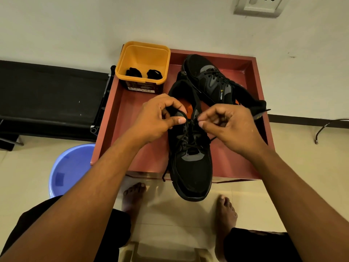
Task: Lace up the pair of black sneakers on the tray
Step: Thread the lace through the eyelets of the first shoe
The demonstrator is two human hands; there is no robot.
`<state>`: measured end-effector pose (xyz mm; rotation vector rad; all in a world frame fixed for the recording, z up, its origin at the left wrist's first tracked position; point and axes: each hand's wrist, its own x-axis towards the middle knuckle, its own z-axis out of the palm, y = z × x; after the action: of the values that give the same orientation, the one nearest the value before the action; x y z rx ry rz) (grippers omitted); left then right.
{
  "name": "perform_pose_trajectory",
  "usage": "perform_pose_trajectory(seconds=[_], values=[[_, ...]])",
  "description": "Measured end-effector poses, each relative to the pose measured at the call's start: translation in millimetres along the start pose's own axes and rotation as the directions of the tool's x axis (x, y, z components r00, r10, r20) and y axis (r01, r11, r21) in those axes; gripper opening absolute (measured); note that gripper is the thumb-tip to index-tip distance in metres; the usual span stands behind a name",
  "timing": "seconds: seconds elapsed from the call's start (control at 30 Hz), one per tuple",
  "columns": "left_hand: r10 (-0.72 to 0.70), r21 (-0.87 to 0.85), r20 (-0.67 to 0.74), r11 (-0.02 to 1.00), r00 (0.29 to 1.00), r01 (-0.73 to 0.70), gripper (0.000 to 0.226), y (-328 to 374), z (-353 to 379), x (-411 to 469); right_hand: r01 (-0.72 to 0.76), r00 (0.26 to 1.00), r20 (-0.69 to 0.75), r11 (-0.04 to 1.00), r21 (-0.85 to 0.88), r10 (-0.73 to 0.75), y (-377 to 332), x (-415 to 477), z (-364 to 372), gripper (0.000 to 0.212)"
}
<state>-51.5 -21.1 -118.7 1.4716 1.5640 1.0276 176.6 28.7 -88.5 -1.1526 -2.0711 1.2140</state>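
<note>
Head view: red tray (pixel 120 118) holds both black sneakers. The near sneaker (pixel 192 173), partly laced, overhangs the front edge, and the far sneaker (pixel 205 76) lies behind. Left hand (pixel 156 120) grips the near sneaker's upper edge; right hand (pixel 228 127) pinches its lace (pixel 188 140).

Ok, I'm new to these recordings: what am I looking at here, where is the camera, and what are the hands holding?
There is no machine: a person works bare-handed, and the single picture comes from a camera on their head, looking down. A red tray holds two black sneakers and a yellow tub with two black bundles, probably laces. The left hand grips the near sneaker by its upper eyelet edge; the right hand pinches its lace. The far sneaker already looks laced. A blue bucket stands on the floor.
</note>
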Motion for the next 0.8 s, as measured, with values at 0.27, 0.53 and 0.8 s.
perform_pose_trajectory(seconds=[0.27, 0.53, 0.8], values=[[-0.020, -0.013, 0.001, 1.000, 1.000, 0.020, 0.022, 1.1, -0.7, -1.6, -0.104, 0.980, 0.142, 0.963, -0.250, 0.143, 3.6, 1.6, -25.1, 0.016], [-0.114, -0.201, -0.189, 0.977, 0.975, 0.075, 0.014, 15.7, -11.2, -13.4, -0.090, 0.961, 0.213, 0.930, -0.356, 0.175, -5.7, 6.2, -40.0, 0.012], [-0.360, -0.213, 0.099, 0.903, 0.928, 0.373, 0.010, 28.0, 4.7, -28.0, 0.168, 0.980, 0.149, 0.956, -0.241, -0.134, 0.8, 29.0, 0.2, 0.035]])
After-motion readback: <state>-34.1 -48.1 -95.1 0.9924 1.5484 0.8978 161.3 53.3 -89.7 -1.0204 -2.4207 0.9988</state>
